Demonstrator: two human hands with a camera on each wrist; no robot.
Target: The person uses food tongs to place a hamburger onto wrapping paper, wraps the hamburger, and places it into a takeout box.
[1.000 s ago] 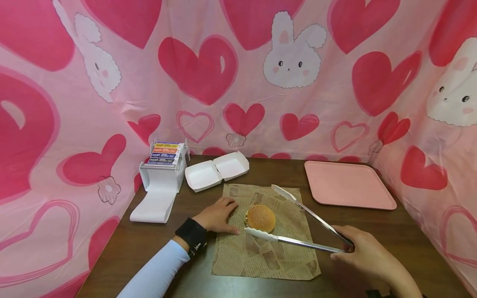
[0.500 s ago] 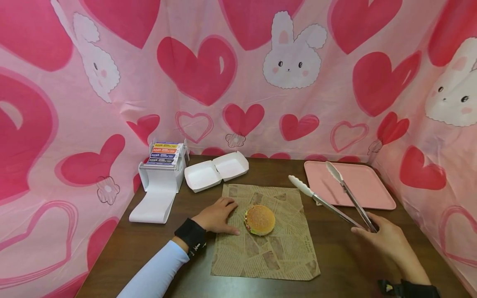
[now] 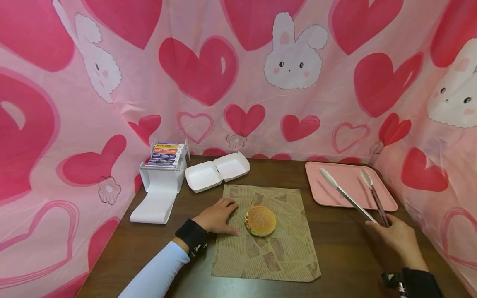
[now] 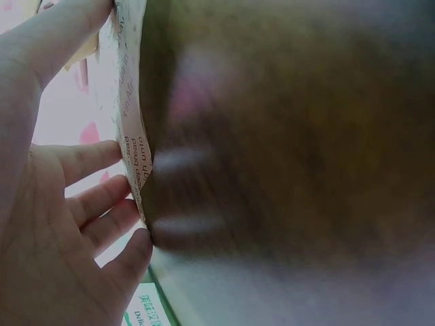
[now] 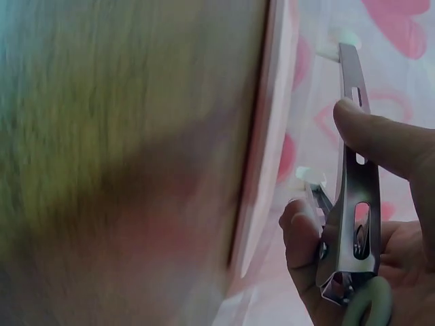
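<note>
A sesame-bun burger [image 3: 260,221] sits on a sheet of brown newsprint-patterned paper [image 3: 268,265] in the middle of the table. My left hand [image 3: 218,217] rests with relaxed, spread fingers on the sheet's left edge, beside the burger. The left wrist view shows those fingertips touching the printed paper [image 4: 132,129]. My right hand [image 3: 398,240] grips metal tongs [image 3: 354,203] with white tips near their hinge end. Their arms stand apart, nothing between them, with the tips over the pink tray [image 3: 346,166]. In the right wrist view, the thumb lies along one tong arm [image 5: 357,183].
An open white burger box [image 3: 218,171] stands at the back, left of centre. To its left is a white label dispenser [image 3: 164,155] with a strip of white backing [image 3: 154,207] hanging onto the table. A pink heart-patterned cloth [image 3: 253,95] encloses the back and sides.
My right hand has carried the tongs rightward, away from the burger, until their tips are over the pink tray. My left hand and the burger have stayed put.
</note>
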